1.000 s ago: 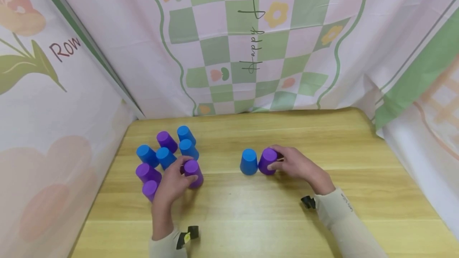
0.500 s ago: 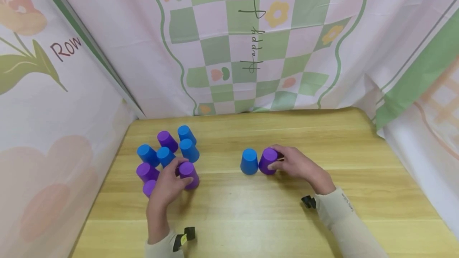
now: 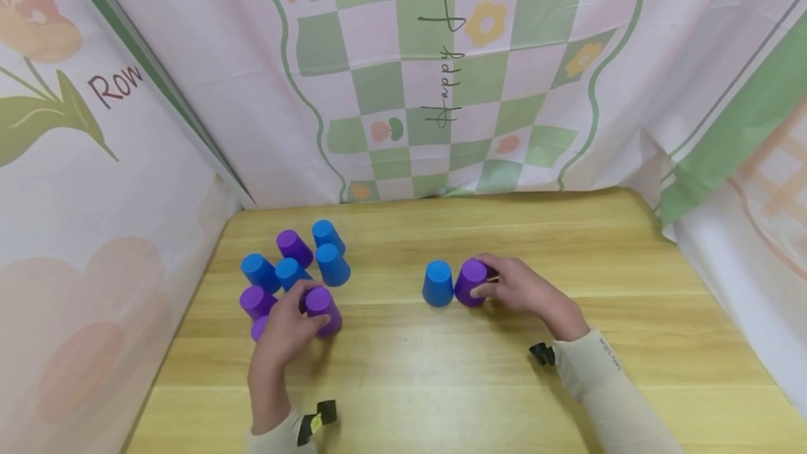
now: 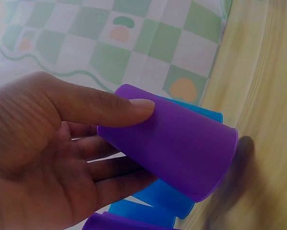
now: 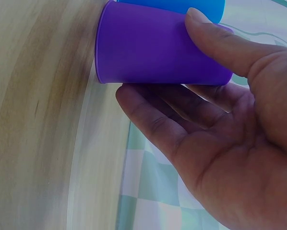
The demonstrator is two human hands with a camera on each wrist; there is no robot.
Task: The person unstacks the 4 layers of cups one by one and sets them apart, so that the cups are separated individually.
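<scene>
In the head view my left hand (image 3: 286, 324) pinches an upside-down purple cup (image 3: 324, 314) at the near right of a cup cluster. Its thumb (image 4: 129, 111) lies along the cup's side in the left wrist view, and the cup's rim is close over the table. Right of the table's middle, my right hand (image 3: 522, 289) holds another upside-down purple cup (image 3: 466, 287) between thumb and fingers, its rim at the tabletop. Just left of that cup stands an upturned blue cup (image 3: 438, 284).
The cluster at left has several upturned cups, among them a blue cup (image 3: 333, 266) and a purple cup (image 3: 293, 249); my left hand partly covers a purple cup (image 3: 258, 328). A printed curtain (image 3: 429, 90) hangs behind the wooden table (image 3: 441, 384).
My left hand has shifted left and slightly towards me, carrying its purple cup. The right hand and its cup have stayed in place beside the blue cup.
</scene>
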